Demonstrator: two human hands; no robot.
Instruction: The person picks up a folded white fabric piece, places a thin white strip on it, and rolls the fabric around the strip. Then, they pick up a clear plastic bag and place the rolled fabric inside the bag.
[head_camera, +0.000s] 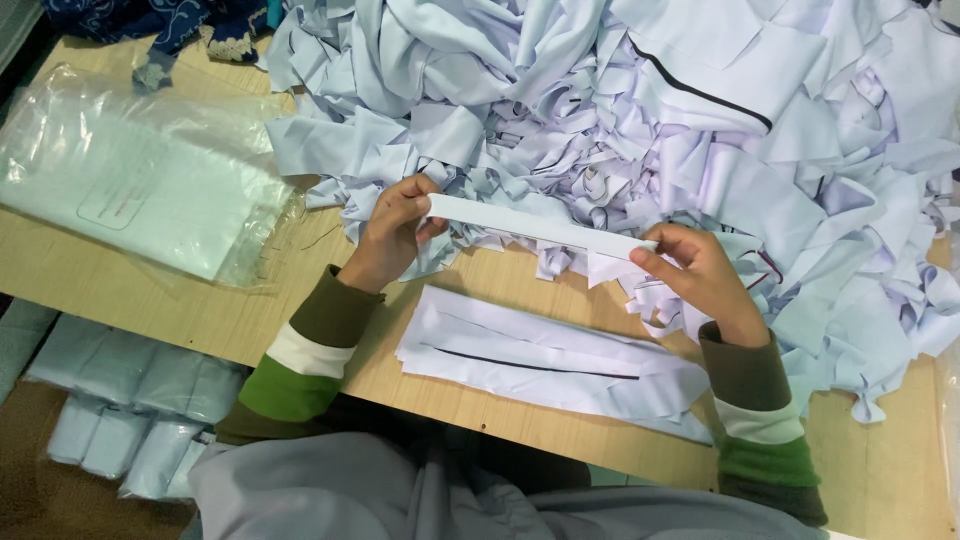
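Strip (540, 225) pinched at both ends by your left hand (392, 225) and right hand (700, 275) fingers above the desk (150, 300); loosen either pinch and it likely drops into the scrap pile (620, 110), easily lost there.

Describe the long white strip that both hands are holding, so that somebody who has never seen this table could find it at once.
Start at the big heap of white fabric scraps covering the far side of the wooden table. At its near edge, the left hand and right hand hold the white strip by its ends. Unlike the crumpled scraps, it is straight, flat and raised.
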